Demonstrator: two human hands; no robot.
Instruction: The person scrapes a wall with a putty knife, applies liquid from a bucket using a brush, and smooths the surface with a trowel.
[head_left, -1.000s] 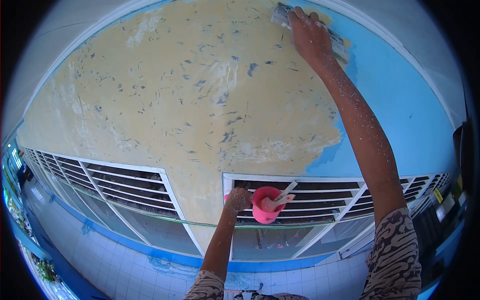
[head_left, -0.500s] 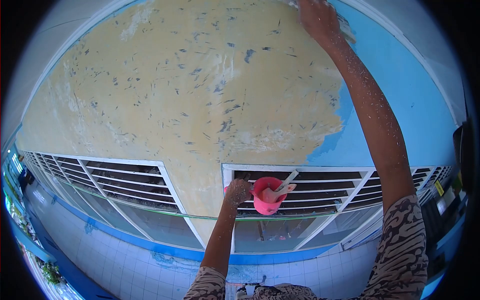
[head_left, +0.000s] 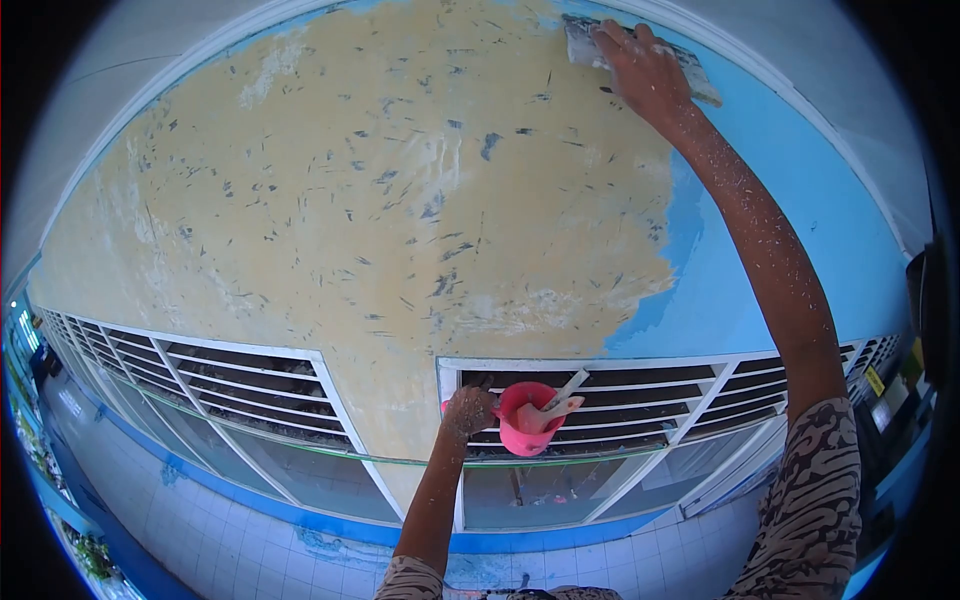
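Observation:
My right hand is raised high against the wall, fingers closed over a wide flat trowel with a smeared, worn surface. The trowel lies against the wall near its top edge, where blue paint borders bare yellowish wall. Lower down, my left hand grips the handle of a pink dipper in front of the window slats. Leaning in the dipper are a whitish flat stick and a pale handle with a hole, whose lower parts are hidden. White specks dot both forearms.
White-framed louvred windows run along the lower wall, with a green line stretched across them. A white moulding edges the wall's top. Below lies a tiled floor with blue smears. Dark objects stand at far right.
My right hand and the trowel have come down slightly in view, so more of the trowel shows. The dipper and windows sit lower in view as the camera tilts up.

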